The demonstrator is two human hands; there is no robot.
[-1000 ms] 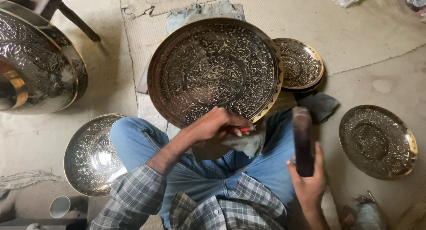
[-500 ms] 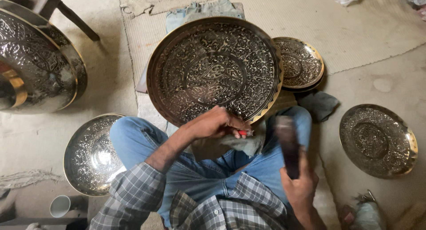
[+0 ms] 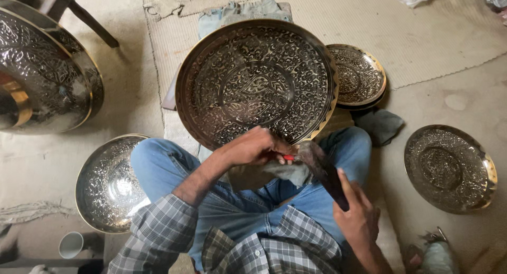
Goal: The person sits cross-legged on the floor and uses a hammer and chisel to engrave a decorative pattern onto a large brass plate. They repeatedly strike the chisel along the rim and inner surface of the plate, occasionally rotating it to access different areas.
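Here, engraved tray (image 3: 256, 81) above left hand (image 3: 253, 147), mallet (image 3: 322, 171) in right hand (image 3: 359, 218)

My left hand (image 3: 256, 146) hides the slim red-tipped tool (image 3: 288, 158); my dark mallet (image 3: 323, 171) blurs; at nine o'clock, the big engraved brass vessel (image 3: 45, 76) is cropped.

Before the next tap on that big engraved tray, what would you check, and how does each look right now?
1. Large engraved tray propped on lap: ok.
2. Left hand gripping the red-handled tool at the tray's lower rim: ok.
3. Tool tip touching the metal: cannot tell, hidden by fingers.
4. Right hand holding the dark mallet: ok.
5. Grey cloth under the rim: ok.
6. Small tray apart from the work spot: ok.
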